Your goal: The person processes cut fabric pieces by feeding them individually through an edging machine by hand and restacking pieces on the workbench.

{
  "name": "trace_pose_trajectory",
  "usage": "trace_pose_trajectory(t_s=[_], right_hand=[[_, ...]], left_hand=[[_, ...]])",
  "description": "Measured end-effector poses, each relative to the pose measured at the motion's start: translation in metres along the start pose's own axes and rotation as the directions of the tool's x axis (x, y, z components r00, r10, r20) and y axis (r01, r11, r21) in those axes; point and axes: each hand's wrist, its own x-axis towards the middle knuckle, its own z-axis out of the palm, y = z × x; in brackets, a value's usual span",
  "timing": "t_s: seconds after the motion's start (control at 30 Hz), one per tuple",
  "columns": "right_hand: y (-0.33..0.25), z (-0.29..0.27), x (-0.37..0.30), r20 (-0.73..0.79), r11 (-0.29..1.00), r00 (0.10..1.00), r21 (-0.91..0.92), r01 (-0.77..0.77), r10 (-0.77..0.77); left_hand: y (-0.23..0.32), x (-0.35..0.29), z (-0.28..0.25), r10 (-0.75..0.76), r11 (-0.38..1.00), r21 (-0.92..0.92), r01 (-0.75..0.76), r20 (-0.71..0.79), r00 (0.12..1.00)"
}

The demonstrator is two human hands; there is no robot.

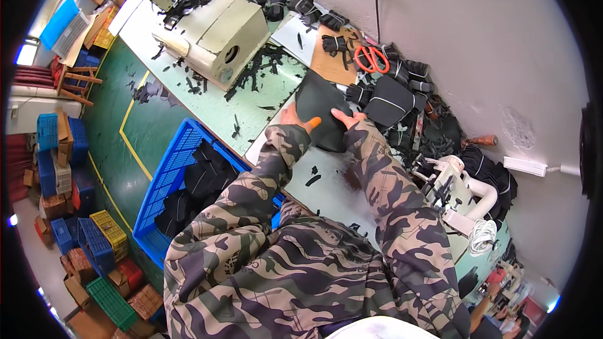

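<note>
A dark, smooth flat piece (pixel 323 103), like cut sheet material, lies tilted between both my hands above the work table. My left hand (pixel 298 119) grips its left edge, with an orange cover on the thumb and the other fingers partly hidden. On the piece's right edge my right hand (pixel 349 117) is closed, its thumb lying over the top; its remaining fingers are mostly hidden. Just right of that hand rests a tied stack of black pieces (pixel 391 102). Orange-handled scissors (pixel 372 59) lie beyond it, beside a brown board (pixel 333 63).
A cream sewing machine (pixel 217 37) stands at the far left among black scraps (pixel 257 69). Another white machine (pixel 461 194) is at the right, near coiled white cord (pixel 482 237). Left of my arm, a blue crate (pixel 154 194) holds black pieces. Tied black bundles (pixel 304 7) line the wall.
</note>
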Motion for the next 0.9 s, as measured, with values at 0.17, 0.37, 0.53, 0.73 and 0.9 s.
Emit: trace_pose_trajectory(t_s=[0.17,0.37,0.53,0.73,0.9], right_hand=[[0.009,-0.013,-0.019,-0.057,0.998,0.997,-0.048,-0.045,0.042],[0.008,-0.008,-0.073,-0.204,0.866,0.876,0.169,0.471,-0.437],[0.054,-0.010,-0.080,-0.077,0.945,0.942,-0.047,0.324,-0.327],[0.004,-0.042,-0.125,-0.244,0.892,0.885,-0.331,0.308,-0.396],[0.002,-0.067,-0.123,-0.199,0.862,0.883,-0.387,0.327,-0.424]], left_hand=[[0.007,-0.028,0.006,0.017,0.992,-0.123,-0.009,0.065,0.998],[-0.034,0.024,-0.012,0.381,0.924,-0.046,-0.380,0.005,0.925],[-0.015,0.166,-0.049,0.594,0.622,0.521,-0.584,0.172,0.786],[-0.076,0.120,-0.024,0.700,0.634,0.440,-0.636,0.024,0.714],[-0.077,0.055,-0.080,0.717,0.634,0.253,-0.731,0.162,0.678]])
